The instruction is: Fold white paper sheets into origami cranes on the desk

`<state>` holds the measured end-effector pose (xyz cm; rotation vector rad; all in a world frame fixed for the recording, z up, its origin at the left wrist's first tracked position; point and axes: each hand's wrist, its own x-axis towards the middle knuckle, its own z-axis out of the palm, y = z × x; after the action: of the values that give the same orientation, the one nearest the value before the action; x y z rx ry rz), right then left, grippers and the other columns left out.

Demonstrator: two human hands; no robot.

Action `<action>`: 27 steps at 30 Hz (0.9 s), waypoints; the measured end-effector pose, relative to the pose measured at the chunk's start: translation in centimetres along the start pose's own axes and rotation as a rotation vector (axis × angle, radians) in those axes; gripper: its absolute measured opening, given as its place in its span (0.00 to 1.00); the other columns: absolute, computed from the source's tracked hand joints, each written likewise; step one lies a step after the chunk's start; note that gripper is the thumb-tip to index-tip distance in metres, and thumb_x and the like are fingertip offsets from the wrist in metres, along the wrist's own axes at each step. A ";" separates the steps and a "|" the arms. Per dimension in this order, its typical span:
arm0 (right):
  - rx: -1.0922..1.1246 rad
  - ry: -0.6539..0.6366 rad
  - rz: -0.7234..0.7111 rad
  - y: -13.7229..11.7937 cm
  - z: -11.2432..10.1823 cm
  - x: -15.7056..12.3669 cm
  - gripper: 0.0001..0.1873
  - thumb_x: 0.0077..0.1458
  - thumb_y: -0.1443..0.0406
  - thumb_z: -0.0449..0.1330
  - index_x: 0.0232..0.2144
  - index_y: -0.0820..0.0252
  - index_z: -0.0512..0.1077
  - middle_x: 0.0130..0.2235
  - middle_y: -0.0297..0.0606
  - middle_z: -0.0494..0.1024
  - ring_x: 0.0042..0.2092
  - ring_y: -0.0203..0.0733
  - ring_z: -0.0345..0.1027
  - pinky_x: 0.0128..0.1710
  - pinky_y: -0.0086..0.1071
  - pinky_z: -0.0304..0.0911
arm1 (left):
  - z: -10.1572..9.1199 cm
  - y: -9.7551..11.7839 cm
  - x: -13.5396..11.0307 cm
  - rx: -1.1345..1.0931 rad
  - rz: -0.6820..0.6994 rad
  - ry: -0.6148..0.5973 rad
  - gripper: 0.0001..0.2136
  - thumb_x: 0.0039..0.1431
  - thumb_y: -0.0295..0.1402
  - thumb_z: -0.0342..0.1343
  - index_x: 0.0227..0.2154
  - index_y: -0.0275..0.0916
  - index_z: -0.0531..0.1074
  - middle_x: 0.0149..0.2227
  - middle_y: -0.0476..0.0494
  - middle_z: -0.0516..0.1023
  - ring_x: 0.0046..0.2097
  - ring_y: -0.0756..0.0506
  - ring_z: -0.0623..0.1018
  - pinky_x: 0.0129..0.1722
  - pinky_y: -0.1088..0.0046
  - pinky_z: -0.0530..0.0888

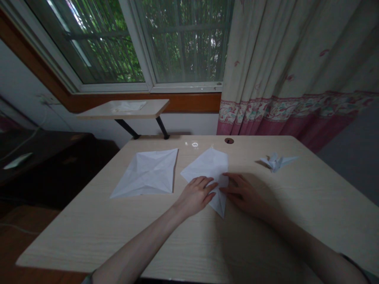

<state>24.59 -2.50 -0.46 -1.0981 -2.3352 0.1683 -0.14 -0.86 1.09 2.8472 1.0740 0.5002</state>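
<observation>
A white sheet of paper folded into a kite-like shape (pixel 209 165) lies in the middle of the light wooden table (pixel 189 236). My left hand (pixel 197 195) rests flat on its lower left part, fingers stretched out. My right hand (pixel 242 193) presses on its right edge, fingers extended and pointing left. Both hands meet at the lower half of the fold. A second white sheet (pixel 148 173), creased and unfolded, lies flat to the left. A small folded paper crane (pixel 276 161) sits at the right of the table.
A small shelf on black brackets (pixel 124 109) with a paper on it hangs under the window. A pink-bordered curtain (pixel 296 79) hangs at right. A dark cabinet (pixel 44 161) stands left of the table. A cable hole (pixel 229 141) is near the table's far edge.
</observation>
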 end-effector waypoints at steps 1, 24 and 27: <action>0.014 0.006 0.003 0.0 0.0 0.0 0.21 0.57 0.73 0.57 0.46 0.45 0.80 0.61 0.40 0.69 0.59 0.50 0.65 0.57 0.50 0.64 | 0.0 0.0 0.0 -0.002 0.001 -0.007 0.17 0.68 0.36 0.52 0.57 0.43 0.70 0.58 0.42 0.72 0.57 0.39 0.72 0.56 0.57 0.72; -0.002 0.212 0.231 1.7 0.8 -0.4 0.19 0.57 0.73 0.51 0.40 0.51 0.79 0.50 0.41 0.77 0.52 0.48 0.71 0.53 0.49 0.68 | 0.2 -0.2 -0.1 -0.009 0.007 -0.067 0.18 0.70 0.36 0.48 0.60 0.44 0.67 0.64 0.40 0.67 0.63 0.38 0.68 0.62 0.56 0.68; 0.000 0.192 0.230 1.7 0.7 -0.3 0.19 0.57 0.73 0.52 0.40 0.51 0.79 0.50 0.41 0.77 0.52 0.48 0.71 0.53 0.48 0.68 | 0.2 -0.1 -0.2 0.008 -0.006 -0.068 0.18 0.70 0.36 0.49 0.60 0.45 0.68 0.63 0.42 0.67 0.62 0.38 0.69 0.60 0.57 0.70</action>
<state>25.52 -1.50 -1.78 -1.3215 -2.0376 0.1401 -0.28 -0.86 0.87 2.8447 1.0746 0.3958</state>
